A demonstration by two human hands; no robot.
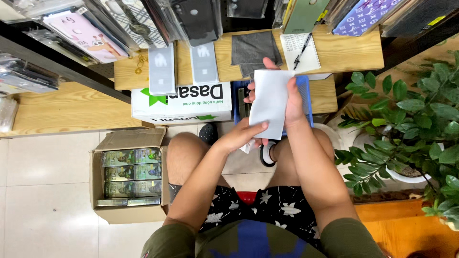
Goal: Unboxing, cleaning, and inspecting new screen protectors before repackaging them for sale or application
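I am seated and hold a white flat packet (pixel 268 100) up in front of me with both hands. My right hand (pixel 291 102) grips its far side, fingers behind it and the thumb at its top edge. My left hand (pixel 243 134) pinches its lower left corner, and a small scrap of white wrapping (pixel 247 146) hangs below that hand. Behind the packet stands a blue plastic basket (pixel 304 91) on the low wooden shelf.
A wooden shelf (pixel 344 50) carries a grey cloth (pixel 253 50), a notepad with pen (pixel 301 50) and two grey phone packets (pixel 161 69). A white carton (pixel 184 102) stands below it. An open cardboard box of green packs (pixel 129 177) sits left; a potted plant (pixel 406 124) stands right.
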